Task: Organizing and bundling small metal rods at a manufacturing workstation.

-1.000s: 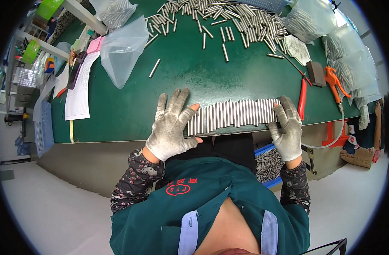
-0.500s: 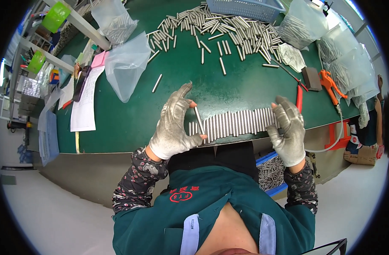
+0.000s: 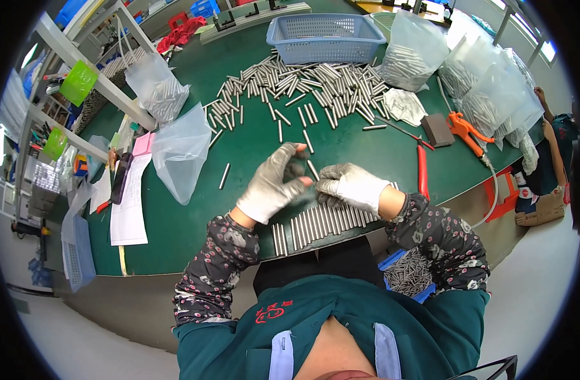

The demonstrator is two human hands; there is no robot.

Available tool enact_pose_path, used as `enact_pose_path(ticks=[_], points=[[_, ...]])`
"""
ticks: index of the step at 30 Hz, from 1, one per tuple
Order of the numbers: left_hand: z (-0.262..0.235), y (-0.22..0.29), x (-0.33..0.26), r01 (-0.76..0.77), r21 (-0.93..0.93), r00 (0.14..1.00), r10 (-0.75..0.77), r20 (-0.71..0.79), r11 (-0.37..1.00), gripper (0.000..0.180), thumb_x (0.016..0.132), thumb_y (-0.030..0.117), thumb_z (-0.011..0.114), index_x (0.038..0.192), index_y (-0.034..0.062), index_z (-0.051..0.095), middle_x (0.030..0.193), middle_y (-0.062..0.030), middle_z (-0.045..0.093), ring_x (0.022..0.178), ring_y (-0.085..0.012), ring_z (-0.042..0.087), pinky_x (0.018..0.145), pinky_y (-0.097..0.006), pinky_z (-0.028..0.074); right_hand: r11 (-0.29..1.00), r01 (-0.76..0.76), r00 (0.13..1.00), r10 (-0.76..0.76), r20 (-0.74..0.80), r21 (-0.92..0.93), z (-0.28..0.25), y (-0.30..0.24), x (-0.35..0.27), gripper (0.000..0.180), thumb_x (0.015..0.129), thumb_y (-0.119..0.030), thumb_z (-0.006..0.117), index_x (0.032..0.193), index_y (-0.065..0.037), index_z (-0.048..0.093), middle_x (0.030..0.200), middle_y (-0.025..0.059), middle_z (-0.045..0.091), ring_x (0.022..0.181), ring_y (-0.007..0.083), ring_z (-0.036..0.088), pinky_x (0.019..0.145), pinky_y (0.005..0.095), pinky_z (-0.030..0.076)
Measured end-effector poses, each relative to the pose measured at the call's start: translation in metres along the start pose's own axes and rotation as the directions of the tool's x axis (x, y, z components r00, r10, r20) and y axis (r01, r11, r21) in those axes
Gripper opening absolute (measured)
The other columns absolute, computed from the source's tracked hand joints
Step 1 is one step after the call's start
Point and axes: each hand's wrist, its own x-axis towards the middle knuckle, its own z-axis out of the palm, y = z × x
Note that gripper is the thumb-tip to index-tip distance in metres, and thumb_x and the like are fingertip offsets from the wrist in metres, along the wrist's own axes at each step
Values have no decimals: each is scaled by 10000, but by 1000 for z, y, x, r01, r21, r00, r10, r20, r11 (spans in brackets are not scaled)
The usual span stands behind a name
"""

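Over the near part of the green table, my two gloved hands have come together. A slim metal pin [image 3: 312, 170] stands tilted between them, its lower end at the fingertips of my right hand [image 3: 353, 187], which is closed on it. My left hand [image 3: 271, 183] is just left of the pin, thumb and fingers apart, apparently without holding it. Below the hands lies a tight row of metal pins [image 3: 325, 223], side by side; my right hand covers part of its top. A few more pins [image 3: 279, 239] lie left of the row, across a small gap.
A heap of loose pins [image 3: 340, 85] spreads before a blue basket [image 3: 325, 35]. Pin-filled plastic bags [image 3: 413, 54] stand at the right, near an orange air gun [image 3: 467, 130], a brown block [image 3: 437, 130] and red-handled pliers [image 3: 422, 168]. A flat plastic bag [image 3: 182, 155] and paper sheets [image 3: 128, 209] lie left.
My left hand has risen from the row's left end, where it held a pin. My right hand has moved left from the row's right end to meet it. The view has shifted too.
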Motion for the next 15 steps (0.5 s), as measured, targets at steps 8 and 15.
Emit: enact_pose_path(ticks=[8,15], points=[[-2,-11,23,137,-170,989,-124,86,976,281,859,257,675,1000,24,604,812,13,554,666,-59,487,591,-198,404,998,-43,999,42,6,44,-5,3,11,269,876,-259,548,888,3,608,778,106,642,676,168,595,638,290,488],[8,-25,13,-25,-92,1000,23,-17,995,215,867,209,661,939,22,581,825,4,554,677,-58,505,587,-196,421,801,157,956,-271,-117,-578,-11,0,1,365,851,-426,532,905,-101,688,904,147,661,822,356,624,742,427,488]])
